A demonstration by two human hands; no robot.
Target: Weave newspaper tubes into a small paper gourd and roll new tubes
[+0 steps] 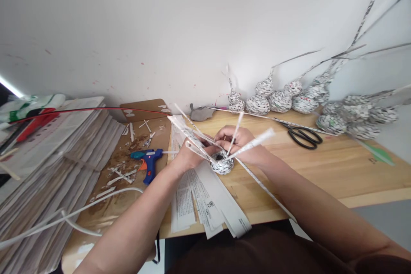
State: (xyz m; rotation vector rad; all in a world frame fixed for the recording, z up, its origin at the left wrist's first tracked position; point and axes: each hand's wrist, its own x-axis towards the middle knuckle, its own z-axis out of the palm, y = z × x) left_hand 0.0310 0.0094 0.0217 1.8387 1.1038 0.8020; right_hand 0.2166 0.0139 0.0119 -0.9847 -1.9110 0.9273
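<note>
A small round piece woven from rolled newspaper [224, 167] is held just above the table, with a dark opening at its top. Several rolled paper strands [253, 144] stick out from it in different directions. My left hand [196, 152] closes on its far left side, the fingertips partly hidden behind strands. My right hand [236, 138] is closed at the far rim, fingers bent in a pinch on a paper strand close to the left fingers. Flat cut newspaper strips [205, 199] lie beneath both hands.
A blue glue gun [149, 162] lies on stained cardboard [160, 130] among paper scraps. Stacked newspapers [70, 154] fill the left side. Black-handled scissors [303, 136] rest at right, before several finished woven paper shapes [279, 100] along the wall. A white cable [105, 195] crosses the left foreground.
</note>
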